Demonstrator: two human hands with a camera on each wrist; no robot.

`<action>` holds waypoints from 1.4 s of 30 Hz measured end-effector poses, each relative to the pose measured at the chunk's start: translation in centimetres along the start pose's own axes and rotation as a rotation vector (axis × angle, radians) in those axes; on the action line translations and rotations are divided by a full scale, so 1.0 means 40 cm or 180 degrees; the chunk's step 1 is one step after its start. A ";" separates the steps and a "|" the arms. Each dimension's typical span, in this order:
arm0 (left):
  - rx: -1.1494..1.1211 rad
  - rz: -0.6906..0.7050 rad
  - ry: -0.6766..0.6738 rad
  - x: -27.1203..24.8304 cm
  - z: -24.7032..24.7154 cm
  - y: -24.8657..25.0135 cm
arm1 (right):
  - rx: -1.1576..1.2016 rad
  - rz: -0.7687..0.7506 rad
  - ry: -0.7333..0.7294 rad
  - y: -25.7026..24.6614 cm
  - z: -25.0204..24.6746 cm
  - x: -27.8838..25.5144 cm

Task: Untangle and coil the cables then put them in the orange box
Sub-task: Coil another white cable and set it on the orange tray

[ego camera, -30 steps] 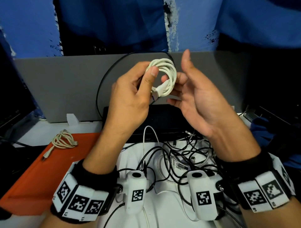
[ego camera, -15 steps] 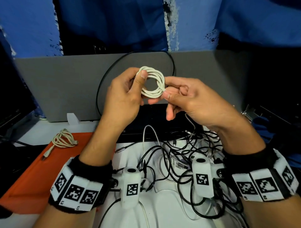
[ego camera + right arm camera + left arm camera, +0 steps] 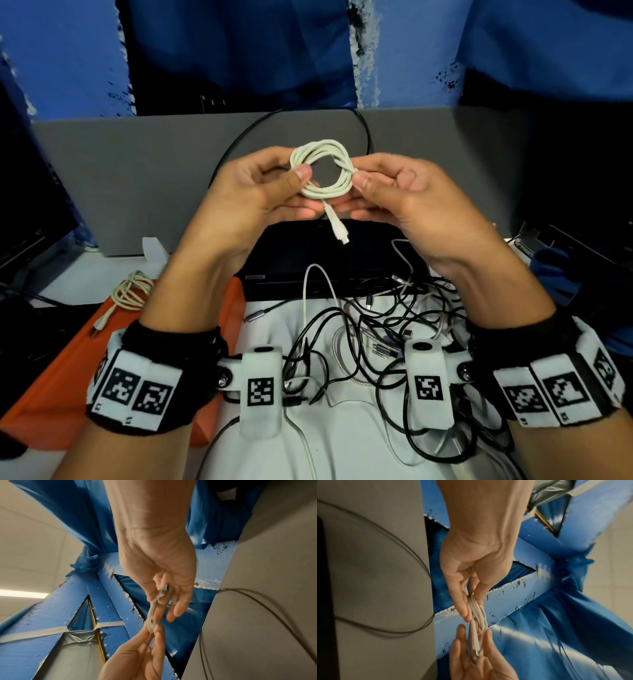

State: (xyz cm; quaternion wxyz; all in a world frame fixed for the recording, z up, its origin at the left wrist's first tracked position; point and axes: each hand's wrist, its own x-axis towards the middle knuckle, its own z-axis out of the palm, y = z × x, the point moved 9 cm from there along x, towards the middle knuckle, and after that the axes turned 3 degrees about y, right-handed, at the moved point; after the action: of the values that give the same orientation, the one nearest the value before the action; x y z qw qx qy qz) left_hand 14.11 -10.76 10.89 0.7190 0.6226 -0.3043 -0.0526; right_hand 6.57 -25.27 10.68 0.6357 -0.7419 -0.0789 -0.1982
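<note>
A white cable (image 3: 323,147) wound into a small coil is held up in front of the grey partition. My left hand (image 3: 274,192) pinches its left side with the thumb on top. My right hand (image 3: 394,185) pinches its right side. One white plug end (image 3: 337,229) hangs loose below the coil. The left wrist view shows the coil (image 3: 477,609) edge-on between both hands; in the right wrist view the coil (image 3: 154,614) is blurred. The orange box (image 3: 61,370) lies at the lower left with a coiled beige cable (image 3: 132,294) in it.
A tangle of black, white and braided cables (image 3: 394,325) lies on the white table under my wrists. A black flat device (image 3: 308,270) sits behind the tangle. A thin black cable (image 3: 239,144) arcs up across the grey partition (image 3: 120,181).
My right hand went from spread open to pinching the coil's right side. The coil has turned to face me, and its plug end now hangs below it.
</note>
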 end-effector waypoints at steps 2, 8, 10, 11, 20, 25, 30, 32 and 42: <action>-0.0297 -0.0012 0.0051 0.001 0.001 0.001 | 0.0355 0.0096 0.0095 0.008 0.001 0.003; 0.0106 0.0212 0.0272 0.002 -0.015 0.012 | 0.0830 0.0421 -0.0048 0.032 0.017 -0.001; 0.0777 0.0483 0.0375 0.002 -0.023 0.027 | 0.0680 0.0374 0.0025 0.035 0.005 0.005; 0.1017 0.0657 0.0335 0.001 -0.021 0.037 | 0.0587 0.0359 0.0042 0.036 -0.002 0.007; 0.1997 0.1509 -0.0529 -0.050 0.069 0.074 | 0.0113 0.0310 -0.0641 0.026 0.036 -0.016; 0.2293 0.2233 0.0126 -0.080 0.054 0.129 | 0.0349 0.0327 -0.0844 0.017 0.060 -0.025; 0.2483 0.2398 0.0441 -0.090 0.049 0.136 | 0.0382 0.0308 -0.0817 0.023 0.069 -0.024; 0.2358 0.2113 0.0407 -0.077 0.045 0.125 | 0.0340 0.0316 -0.0711 0.028 0.062 -0.019; 0.0570 -0.0055 0.0033 -0.019 -0.045 0.034 | 0.0052 0.0261 -0.0123 0.034 0.030 0.002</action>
State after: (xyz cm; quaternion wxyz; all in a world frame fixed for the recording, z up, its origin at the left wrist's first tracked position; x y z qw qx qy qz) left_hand 13.99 -8.56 11.80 0.6616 0.6873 -0.2987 -0.0280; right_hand 7.39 -24.36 9.34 0.6477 -0.7430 -0.0624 -0.1569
